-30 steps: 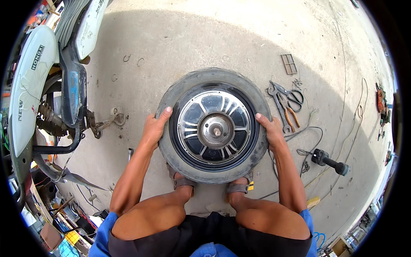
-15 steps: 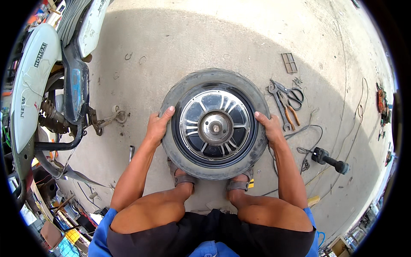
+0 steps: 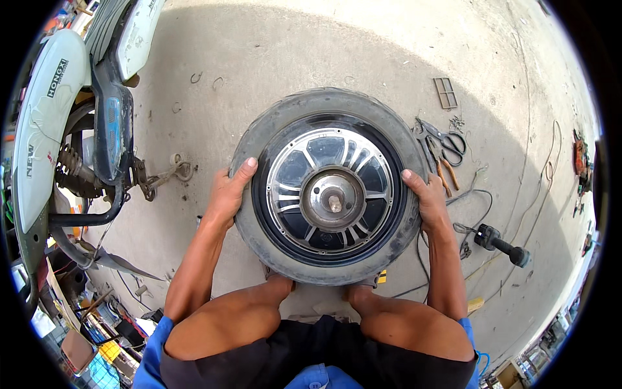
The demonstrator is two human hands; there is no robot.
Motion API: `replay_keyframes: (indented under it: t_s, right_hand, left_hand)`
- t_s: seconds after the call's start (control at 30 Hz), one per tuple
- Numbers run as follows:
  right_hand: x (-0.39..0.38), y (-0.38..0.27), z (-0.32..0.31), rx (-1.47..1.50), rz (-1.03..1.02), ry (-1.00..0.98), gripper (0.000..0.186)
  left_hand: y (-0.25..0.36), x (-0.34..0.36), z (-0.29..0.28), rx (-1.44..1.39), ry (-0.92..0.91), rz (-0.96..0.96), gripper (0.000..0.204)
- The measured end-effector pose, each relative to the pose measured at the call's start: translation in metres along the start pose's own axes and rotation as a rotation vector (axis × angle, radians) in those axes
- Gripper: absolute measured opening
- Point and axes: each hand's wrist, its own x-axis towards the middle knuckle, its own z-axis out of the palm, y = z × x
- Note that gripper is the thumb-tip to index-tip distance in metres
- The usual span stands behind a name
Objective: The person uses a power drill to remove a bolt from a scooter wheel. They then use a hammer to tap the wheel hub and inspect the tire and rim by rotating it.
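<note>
Between my two hands is a scooter wheel (image 3: 278, 256) with a black rubber tyre and a black and silver motor hub (image 3: 311, 223). A short axle stub (image 3: 335, 203) sticks up from the hub's middle. My left hand (image 3: 228, 196) is closed on the tyre's left side, thumb on top of the sidewall. On the opposite side my right hand (image 3: 427, 198) grips the tyre likewise, its thumb over the edge. The fingers of both hands are hidden beneath the tyre. Below the wheel, my feet are mostly covered by it.
On the concrete to the right lie scissors (image 3: 453, 144), pliers (image 3: 447, 175), a small metal grid (image 3: 445, 93), loose cables (image 3: 483, 201) and a black power tool (image 3: 499, 245). A white scooter (image 3: 48, 129) stands on the left, a chain-like metal piece (image 3: 175, 174) beside it.
The wheel looks larger and nearer, raised toward me and slightly tilted. Both hands have moved with it and spread a little apart, keeping their grip.
</note>
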Motion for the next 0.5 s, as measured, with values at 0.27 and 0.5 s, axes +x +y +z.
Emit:
replay_keyframes:
  t_s: [0.27, 0.5]
  right_hand:
    - [0.012, 0.018, -0.004, -0.051, 0.019, 0.026, 0.072]
    - [0.011, 0.018, -0.008, -0.074, 0.045, -0.019, 0.071]
  left_hand:
    - [-0.027, 0.004, -0.003, 0.112, 0.076, 0.133, 0.080]
    - [-0.031, 0.013, -0.005, 0.060, 0.000, 0.035, 0.083]
